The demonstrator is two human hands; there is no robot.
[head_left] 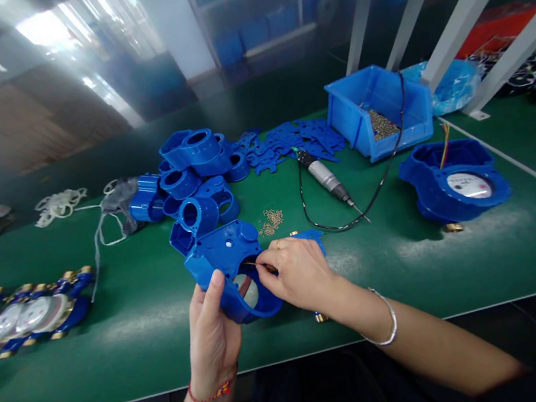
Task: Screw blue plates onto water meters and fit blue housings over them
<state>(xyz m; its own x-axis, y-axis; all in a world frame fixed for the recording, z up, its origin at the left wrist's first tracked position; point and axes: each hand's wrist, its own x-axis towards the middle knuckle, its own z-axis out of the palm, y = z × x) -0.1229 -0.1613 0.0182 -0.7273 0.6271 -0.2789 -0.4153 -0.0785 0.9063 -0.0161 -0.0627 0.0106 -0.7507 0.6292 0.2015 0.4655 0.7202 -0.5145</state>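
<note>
My left hand (211, 332) grips the near edge of a blue plastic meter housing (226, 260), thumb up against its side. My right hand (298, 273) is closed in a pinch over the housing's round opening, holding a thin wire or pin-like piece that I cannot make out. A brass-ended water meter (309, 238) lies under and behind that hand. A small heap of brass screws (271, 220) lies just beyond the housing. An electric screwdriver (327, 179) with a black cord rests on the green table (139, 312).
A pile of blue housings (189, 172) and flat blue plates (289, 141) lies behind. A blue bin of screws (378, 112) stands at the right back, a finished blue-cased meter (455, 184) right of it. Bare meters (25, 315) line the left edge. White frame legs (470, 6) rise at right.
</note>
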